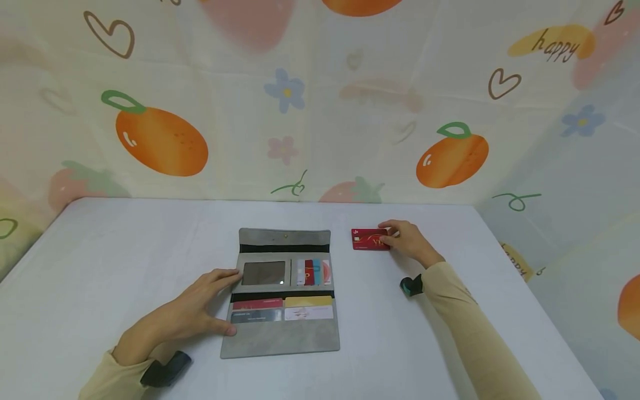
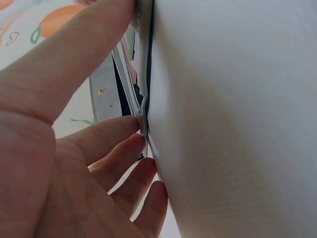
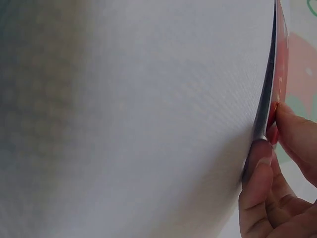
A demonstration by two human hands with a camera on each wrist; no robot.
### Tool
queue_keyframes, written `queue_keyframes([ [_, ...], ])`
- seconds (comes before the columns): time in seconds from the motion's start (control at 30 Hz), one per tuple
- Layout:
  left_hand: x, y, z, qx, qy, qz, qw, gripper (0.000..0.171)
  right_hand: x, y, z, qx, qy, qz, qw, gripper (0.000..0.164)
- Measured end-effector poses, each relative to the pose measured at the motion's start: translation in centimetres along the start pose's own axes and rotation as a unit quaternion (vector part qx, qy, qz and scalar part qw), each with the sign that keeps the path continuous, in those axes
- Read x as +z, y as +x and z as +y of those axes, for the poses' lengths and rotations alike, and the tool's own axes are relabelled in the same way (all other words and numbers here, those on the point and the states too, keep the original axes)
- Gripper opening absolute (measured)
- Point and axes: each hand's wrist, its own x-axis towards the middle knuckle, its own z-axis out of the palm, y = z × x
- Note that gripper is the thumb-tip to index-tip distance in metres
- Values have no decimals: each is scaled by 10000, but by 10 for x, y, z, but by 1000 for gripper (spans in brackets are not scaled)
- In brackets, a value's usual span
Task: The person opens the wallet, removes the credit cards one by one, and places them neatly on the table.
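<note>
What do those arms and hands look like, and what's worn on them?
The left hand and right hand are human, without gloves. Plain beige sleeves reach both wrists, and a small black device sits at each; the right one shows some teal.

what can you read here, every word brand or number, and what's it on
"happy": upper-right yellow patch on the backdrop
"appy": lower-right yellow patch, first letter unclear
Red card: lettering partly covered by the right hand, not fully legible
Cards in the wallet: print too small
</note>
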Motion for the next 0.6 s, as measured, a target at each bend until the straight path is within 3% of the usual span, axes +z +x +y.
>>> queue_keyframes([
  [0.3,0,1,1,-5,-32,-19,10000,103,-1,-3,-1,117,-43,23,9999,39],
  [0.6,0,0,1,-11,-12,-10,10000,104,-2,-5,-4,-51,144,-27,9999,38],
])
